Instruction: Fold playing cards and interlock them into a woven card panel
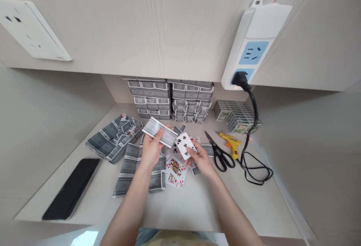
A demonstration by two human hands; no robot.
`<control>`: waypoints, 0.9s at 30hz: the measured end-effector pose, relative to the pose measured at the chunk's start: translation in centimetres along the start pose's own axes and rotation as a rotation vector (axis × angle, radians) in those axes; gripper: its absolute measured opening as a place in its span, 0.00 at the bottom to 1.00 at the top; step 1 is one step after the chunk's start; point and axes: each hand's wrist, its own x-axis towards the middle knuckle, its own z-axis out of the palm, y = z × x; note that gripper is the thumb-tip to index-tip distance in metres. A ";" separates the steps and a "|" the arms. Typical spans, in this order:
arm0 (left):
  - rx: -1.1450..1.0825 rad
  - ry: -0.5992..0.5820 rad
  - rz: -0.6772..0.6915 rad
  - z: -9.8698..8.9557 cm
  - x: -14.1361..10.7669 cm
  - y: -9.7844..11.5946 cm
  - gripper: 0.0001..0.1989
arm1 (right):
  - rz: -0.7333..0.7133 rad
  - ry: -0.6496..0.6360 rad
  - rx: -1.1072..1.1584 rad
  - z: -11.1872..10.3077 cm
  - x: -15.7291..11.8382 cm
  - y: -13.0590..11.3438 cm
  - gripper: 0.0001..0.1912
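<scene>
My left hand (152, 148) grips a folded-looking playing-card piece (166, 137), its grey patterned back facing up. In my right hand (199, 157) is a single playing card (184, 145) with black clubs on its face, held close to the right end of that piece. Beneath both hands lie loose face-up cards (175, 169), several with red diamonds and picture figures. Joined card panels (129, 169) with grey backs spread under and left of my left forearm. Another patterned card panel (104, 138) rests farther left.
Two stacks of card-built blocks (153, 95) stand against the back wall. Boxed card decks (238, 114) sit at the back right. Black-handled scissors (221, 155) and a yellow glue gun (231, 143) with a black cord (255, 125) lie right. A black phone-like slab (72, 187) lies left. A power strip (255, 43) hangs above.
</scene>
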 end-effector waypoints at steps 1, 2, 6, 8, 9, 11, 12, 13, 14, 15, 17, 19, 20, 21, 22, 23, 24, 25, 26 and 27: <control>-0.016 -0.009 -0.010 -0.3 0.3 -0.2 0.16 | 0.005 -0.017 0.029 0.2 -0.1 0.0 0.18; -0.029 -0.017 -0.024 -0.6 0.6 -0.5 0.16 | 0.007 -0.021 0.049 0.4 -0.2 0.0 0.19; -0.058 -0.038 -0.061 -1.7 1.2 -1.1 0.17 | -0.007 0.005 0.072 0.9 0.0 0.5 0.19; -0.065 -0.036 -0.056 -2.0 1.2 -1.1 0.18 | -0.017 0.019 0.074 1.0 0.0 0.7 0.18; -0.068 -0.034 -0.052 -2.1 1.2 -1.0 0.18 | -0.024 0.029 0.075 1.1 0.0 0.7 0.18; -0.073 -0.028 -0.046 -2.1 1.2 -0.8 0.18 | -0.039 0.056 0.076 1.1 0.0 0.7 0.17; -0.074 -0.026 -0.044 -2.2 1.2 -0.7 0.18 | -0.042 0.066 0.074 1.1 -0.1 0.6 0.17; -0.073 -0.025 -0.044 -2.1 1.2 -0.7 0.18 | -0.041 0.070 0.070 1.2 -0.1 0.6 0.17; -0.072 -0.027 -0.046 -2.1 1.1 -0.7 0.18 | -0.035 0.063 0.064 1.3 -0.2 0.6 0.17; -0.070 -0.033 -0.052 -2.0 1.0 -0.8 0.18 | -0.025 0.043 0.058 1.6 -0.2 0.6 0.18; -0.060 -0.063 -0.075 -1.8 0.7 -1.0 0.17 | 0.000 -0.025 0.048 2.2 -0.4 0.8 0.18; -0.045 -0.094 -0.109 -1.4 0.4 -1.2 0.16 | 0.022 -0.111 0.042 3.1 -0.6 1.1 0.17; -0.038 -0.099 -0.122 -1.3 0.3 -1.3 0.16 | 0.032 -0.150 0.043 3.4 -0.7 1.2 0.17; -0.035 -0.095 -0.127 -1.2 0.2 -1.3 0.16 | 0.040 -0.178 0.044 3.7 -0.7 1.3 0.18; -0.039 -0.084 -0.122 -1.2 0.1 -1.3 0.15 | 0.045 -0.192 0.046 3.9 -0.8 1.4 0.18; -0.050 -0.068 -0.107 -1.2 0.1 -1.3 0.15 | 0.046 -0.186 0.048 3.9 -0.8 1.4 0.18; -0.066 -0.051 -0.084 -1.3 0.2 -1.1 0.14 | 0.041 -0.162 0.050 3.8 -0.8 1.4 0.19; -0.087 -0.035 -0.058 -1.5 0.3 -1.0 0.14 | 0.031 -0.125 0.052 3.6 -0.8 1.3 0.19; -0.108 -0.018 -0.033 -1.7 0.5 -0.8 0.14 | 0.017 -0.083 0.055 3.3 -0.7 1.1 0.19; -0.127 0.000 -0.012 -2.0 0.6 -0.7 0.14 | 0.003 -0.043 0.061 2.9 -0.7 1.0 0.19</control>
